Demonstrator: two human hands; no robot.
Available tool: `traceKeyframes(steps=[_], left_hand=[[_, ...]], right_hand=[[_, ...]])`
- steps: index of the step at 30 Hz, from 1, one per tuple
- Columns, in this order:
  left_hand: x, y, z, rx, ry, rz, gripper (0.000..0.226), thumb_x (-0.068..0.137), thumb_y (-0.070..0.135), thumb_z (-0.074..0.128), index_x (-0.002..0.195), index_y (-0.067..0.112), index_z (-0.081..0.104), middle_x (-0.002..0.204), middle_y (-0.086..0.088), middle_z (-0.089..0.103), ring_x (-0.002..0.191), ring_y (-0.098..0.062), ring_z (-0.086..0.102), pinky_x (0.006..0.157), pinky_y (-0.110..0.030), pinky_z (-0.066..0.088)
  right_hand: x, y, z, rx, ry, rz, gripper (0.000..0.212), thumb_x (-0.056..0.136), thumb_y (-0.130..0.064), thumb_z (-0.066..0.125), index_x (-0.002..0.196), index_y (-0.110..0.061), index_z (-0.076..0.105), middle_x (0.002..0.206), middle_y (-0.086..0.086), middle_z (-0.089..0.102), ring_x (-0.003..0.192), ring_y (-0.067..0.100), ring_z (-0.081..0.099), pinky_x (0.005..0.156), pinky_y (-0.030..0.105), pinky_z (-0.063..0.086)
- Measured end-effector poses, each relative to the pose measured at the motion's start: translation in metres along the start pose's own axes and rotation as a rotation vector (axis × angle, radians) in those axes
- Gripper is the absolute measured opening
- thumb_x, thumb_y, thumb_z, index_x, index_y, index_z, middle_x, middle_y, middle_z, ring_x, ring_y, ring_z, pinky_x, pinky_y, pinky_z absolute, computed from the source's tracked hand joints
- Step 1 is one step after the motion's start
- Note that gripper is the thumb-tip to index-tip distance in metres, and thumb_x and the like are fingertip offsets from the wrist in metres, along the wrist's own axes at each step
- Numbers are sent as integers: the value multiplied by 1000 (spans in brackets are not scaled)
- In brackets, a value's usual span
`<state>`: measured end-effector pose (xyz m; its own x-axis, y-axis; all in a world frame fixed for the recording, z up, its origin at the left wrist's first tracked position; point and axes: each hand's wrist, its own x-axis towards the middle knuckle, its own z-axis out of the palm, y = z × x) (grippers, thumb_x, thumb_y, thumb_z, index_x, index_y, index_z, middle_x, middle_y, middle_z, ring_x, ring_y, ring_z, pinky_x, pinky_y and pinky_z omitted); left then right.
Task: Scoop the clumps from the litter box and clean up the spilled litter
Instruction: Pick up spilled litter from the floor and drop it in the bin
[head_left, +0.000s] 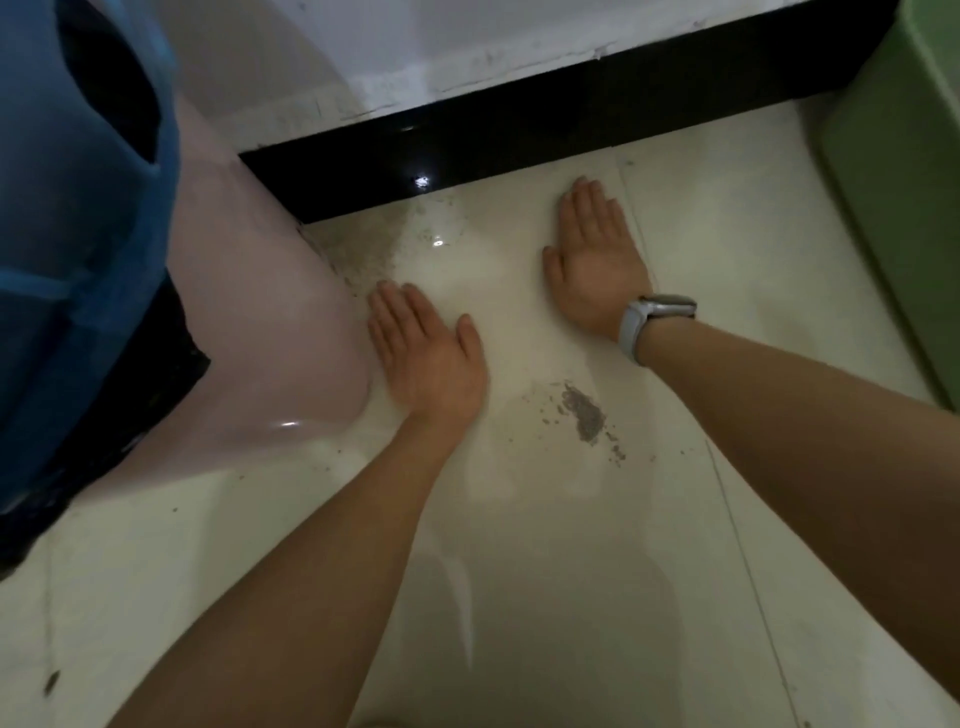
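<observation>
Cleanup step: left hand (426, 358) & right hand (597, 260) flat on floor tile (727, 291), fingers straight, holding nothing; next, probably sweep litter pile (584, 413) together w/ the scatter by the baseboard (519, 135).

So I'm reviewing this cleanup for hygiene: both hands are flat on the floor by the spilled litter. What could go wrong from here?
1. Sweeping bare-handed: the left hand and right hand touch the floor, so litter could stick to skin or the watch.
2. The grey litter pile between the forearms could be scattered by an arm.
3. Grains by the black baseboard and pink litter box may get pushed underneath.
</observation>
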<state>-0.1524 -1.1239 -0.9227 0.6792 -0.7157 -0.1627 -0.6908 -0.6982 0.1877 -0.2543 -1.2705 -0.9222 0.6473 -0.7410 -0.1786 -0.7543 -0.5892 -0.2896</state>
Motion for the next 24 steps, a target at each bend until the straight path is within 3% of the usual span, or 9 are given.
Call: traceKeyframes(steps=[3, 5, 8, 11, 15, 17, 21, 24], left_hand=[[-17, -6, -3, -91, -66, 374, 67, 90, 34, 10, 143, -4, 21, 153, -20, 16, 143, -29, 11, 117, -30, -3], [-20, -15, -7, -127, -31, 521, 56, 92, 22, 20, 138, -6, 35, 147, -21, 32, 138, -29, 28, 116, -29, 8], [-6, -21, -10, -127, 61, 368, 56, 90, 18, 20, 138, -8, 33, 148, -22, 29, 139, -33, 24, 116, -37, 12], [17, -18, -12, -45, 84, 154, 54, 93, 14, 27, 143, -7, 20, 151, -24, 18, 141, -37, 14, 116, -40, 6], [41, -14, -17, -23, 39, 18, 57, 100, 23, 30, 145, -6, 10, 153, -24, 6, 143, -33, 4, 116, -37, -2], [36, -12, -16, -25, -2, 39, 59, 98, 29, 21, 145, -5, 8, 154, -23, 4, 143, -31, 2, 116, -36, -2], [-8, -14, -4, 2, -58, 270, 61, 95, 31, 11, 146, -3, 8, 155, -20, 3, 144, -29, -1, 116, -34, -7], [-43, -18, 4, -20, -47, 460, 59, 93, 28, 20, 140, -7, 29, 149, -23, 25, 140, -34, 21, 117, -36, 4]], right_hand=[[-25, -20, 8, 97, -43, -319, 64, 91, -34, 10, 144, 1, 18, 152, 20, 17, 143, 28, 13, 114, 29, -1], [-39, -21, 8, 182, -98, -480, 59, 91, -28, 17, 140, 1, 30, 147, 19, 30, 138, 26, 26, 114, 29, 9], [-26, -20, 2, 171, -77, -480, 50, 93, -11, 29, 142, -2, 29, 148, 17, 29, 139, 25, 25, 114, 27, 8], [9, -30, -2, 77, -89, -409, 60, 91, 5, 31, 146, -7, 11, 155, 11, 8, 144, 20, 7, 111, 21, -6], [31, -51, -3, -69, -212, -402, 66, 91, 4, 30, 147, -11, -1, 156, 5, -6, 144, 14, -6, 113, 24, -9], [22, -49, 0, -100, -215, -460, 59, 95, -7, 29, 147, -8, 3, 156, 8, -2, 144, 17, -4, 114, 26, -8], [-25, -23, 12, -31, -117, -595, 57, 90, -22, 21, 142, 0, 27, 150, 18, 23, 141, 29, 19, 115, 34, 6], [-66, -1, 17, -27, -123, -632, 52, 92, -21, 26, 137, 4, 36, 144, 21, 34, 136, 33, 30, 116, 37, 14]])
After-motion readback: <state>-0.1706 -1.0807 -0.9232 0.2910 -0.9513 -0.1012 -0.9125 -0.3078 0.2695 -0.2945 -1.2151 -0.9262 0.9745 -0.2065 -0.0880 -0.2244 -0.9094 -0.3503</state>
